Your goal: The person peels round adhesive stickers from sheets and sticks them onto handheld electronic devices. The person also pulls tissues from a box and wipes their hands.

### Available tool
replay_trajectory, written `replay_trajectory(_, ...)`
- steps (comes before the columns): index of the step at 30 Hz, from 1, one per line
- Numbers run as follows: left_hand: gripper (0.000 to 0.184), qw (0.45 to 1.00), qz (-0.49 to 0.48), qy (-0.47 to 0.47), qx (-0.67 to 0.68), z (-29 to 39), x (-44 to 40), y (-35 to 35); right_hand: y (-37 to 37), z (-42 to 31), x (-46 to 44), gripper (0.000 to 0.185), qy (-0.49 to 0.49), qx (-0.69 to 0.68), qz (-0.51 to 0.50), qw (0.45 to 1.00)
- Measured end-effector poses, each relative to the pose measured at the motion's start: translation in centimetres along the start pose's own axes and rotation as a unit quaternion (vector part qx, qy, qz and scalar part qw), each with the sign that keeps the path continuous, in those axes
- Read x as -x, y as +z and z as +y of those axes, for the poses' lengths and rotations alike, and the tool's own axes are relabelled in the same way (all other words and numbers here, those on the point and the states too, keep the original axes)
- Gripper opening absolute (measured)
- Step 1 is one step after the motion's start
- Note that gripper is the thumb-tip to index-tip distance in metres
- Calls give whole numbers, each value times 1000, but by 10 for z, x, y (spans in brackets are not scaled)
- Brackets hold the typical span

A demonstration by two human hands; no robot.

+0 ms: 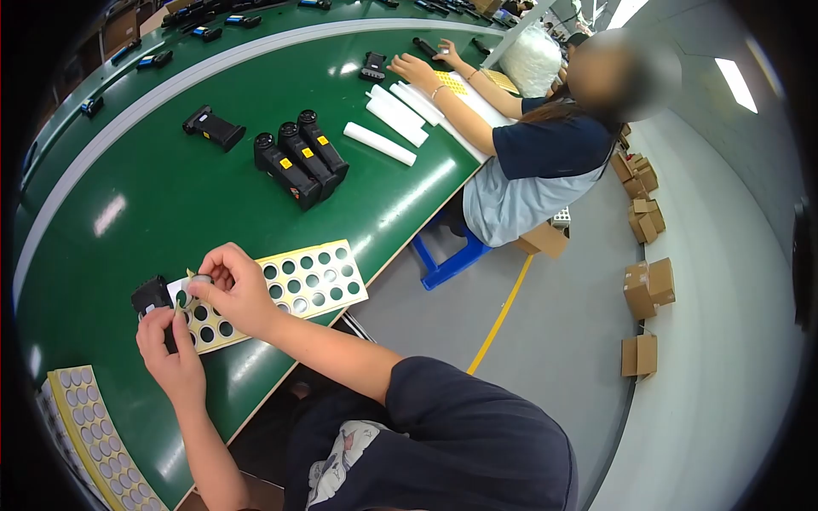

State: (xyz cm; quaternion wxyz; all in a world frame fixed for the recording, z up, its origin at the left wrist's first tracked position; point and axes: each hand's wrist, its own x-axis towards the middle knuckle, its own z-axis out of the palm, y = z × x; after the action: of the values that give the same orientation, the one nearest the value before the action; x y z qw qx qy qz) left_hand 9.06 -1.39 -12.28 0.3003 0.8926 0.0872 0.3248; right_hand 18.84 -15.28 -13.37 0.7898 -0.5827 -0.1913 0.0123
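Observation:
My right hand (234, 288) pinches a small round grey disc (201, 280) over the left end of a white-and-yellow sheet (294, 300) with rows of round holes. My left hand (173, 351) is beside it, its thumb and fingertips closed on a thin yellowish strip near the disc. Just behind my left fingers lies a black device (152, 295), partly covered by them. The perforated sheet lies along the table's near edge, its right end uncovered.
Three black devices (300, 162) stand together on the green table (162, 204), with another (213, 128) farther left. White rolls (380, 144) lie near a co-worker (545, 153) on a blue stool (452, 260). Sheets of grey discs (100, 434) are at lower left.

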Motion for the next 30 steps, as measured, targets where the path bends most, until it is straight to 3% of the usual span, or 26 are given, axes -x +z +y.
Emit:
replay_trajectory(1, 8, 999, 3, -16, 51, 2, 0, 0, -2, 3, 1, 25, 1, -1, 4, 1000)
replay_trajectory(3, 11, 1000, -2, -10, 29, 0, 0, -1, -6, 5, 1, 26, 7, 8, -6, 1000)
replay_trajectory(5, 21, 990, 33, -87, 110, 6, 0, -3, -3, 9, 4, 26, 42, -35, -28, 998)
replay_trajectory(6, 34, 993, 28, -53, 99, 14, -2, -5, -2, 9, 3, 25, 40, -42, -60, 997)
replay_trajectory(7, 34, 993, 29, -52, 98, 18, -4, -8, -4, 8, 1, 25, 36, -47, -92, 994)
replay_trajectory(9, 38, 989, -64, 13, 131, 24, -7, -10, -7, 4, 4, 23, 9, -35, -109, 993)
replay_trajectory(10, 38, 984, -79, -18, 159, 20, -5, -9, -8, 2, 5, 22, -8, -20, -143, 989)
replay_trajectory(12, 36, 988, -100, 9, 116, 16, -3, -14, -8, -1, 7, 20, -53, 32, -192, 979)
replay_trajectory(15, 30, 993, -89, 55, 57, 15, -1, -12, -9, -2, 8, 18, -87, 52, -195, 976)
replay_trajectory(18, 24, 991, -76, 27, 104, 11, 1, -11, -9, -4, 7, 17, -135, 64, -181, 972)
replay_trajectory(21, 14, 993, -61, -19, 97, 9, 0, -11, -7, -8, 9, 14, -117, 33, -148, 981)
replay_trajectory(23, 7, 996, -8, 63, 67, 6, -3, -15, -14, -6, 2, 13, -187, 71, -125, 972)
replay_trajectory(25, 3, 995, 5, 24, 100, 20, -12, -21, -14, 4, -1, 14, -63, -42, -121, 990)
replay_trajectory(26, 3, 991, 22, 13, 132, 18, -10, -21, -10, 7, 2, 15, -50, -49, -134, 988)
replay_trajectory(27, 3, 991, 11, 1, 132, 14, -9, -24, 0, 8, 8, 15, 49, -196, -109, 973)
replay_trajectory(28, 8, 993, 12, 17, 119, 4, 0, -26, 5, 7, 12, 16, -10, -170, -120, 978)
replay_trajectory(29, 18, 993, -26, -33, 114, 3, 14, -37, 9, 18, 26, 17, 45, -164, -133, 976)
replay_trajectory(30, 29, 991, -15, 18, 133, 10, -2, -26, 1, 0, 10, 16, 76, -176, -151, 970)
